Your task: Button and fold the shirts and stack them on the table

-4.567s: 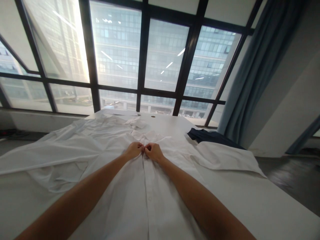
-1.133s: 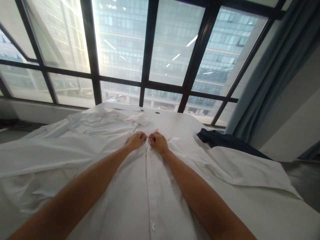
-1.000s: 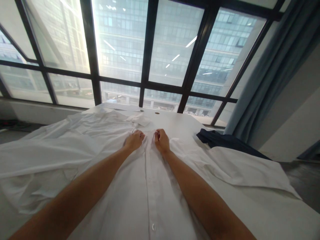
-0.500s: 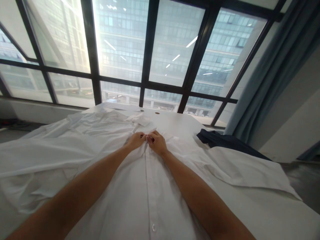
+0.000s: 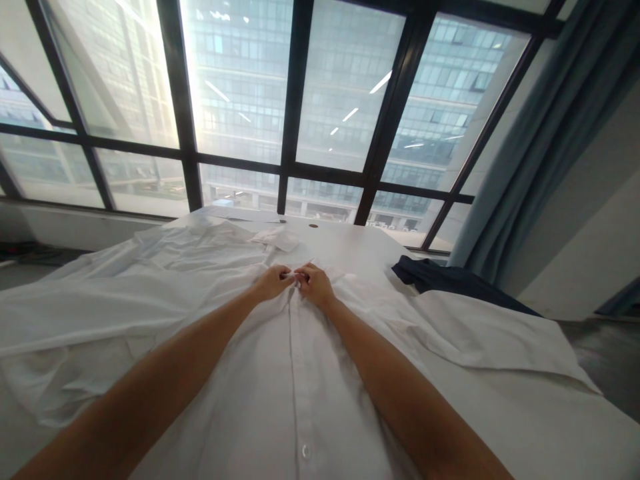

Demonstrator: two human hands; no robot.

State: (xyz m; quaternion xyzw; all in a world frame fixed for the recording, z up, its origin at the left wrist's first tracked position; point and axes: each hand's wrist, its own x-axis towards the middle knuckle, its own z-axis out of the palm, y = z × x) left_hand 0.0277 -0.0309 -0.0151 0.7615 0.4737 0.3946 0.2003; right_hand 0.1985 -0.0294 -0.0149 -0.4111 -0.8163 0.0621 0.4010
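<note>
A white button-up shirt [image 5: 260, 387] lies spread in front of me, its button placket running down the middle toward me. One button [image 5: 306, 451] shows near the bottom of the view. At the upper part of the placket, my left hand [image 5: 274, 283] pinches the fabric from the left. My right hand [image 5: 315, 285] closes on the placket from the right, its fingertips almost meeting those of the left. Whatever small part sits between the fingertips is hidden. The shirt's sleeve [image 5: 500, 333] stretches out to the right.
The shirt lies on a white table [image 5: 345, 241], with crumpled white cloth [image 5: 165, 267] at the left. Dark navy cloth [image 5: 450, 279] lies at the right edge, near a blue-grey curtain [image 5: 520, 173]. Black-framed windows [image 5: 287, 100] stand behind the table.
Both hands stay at the same spot on the placket. The fingertips have shifted slightly against each other, with the left fingers a little more extended toward the right hand.
</note>
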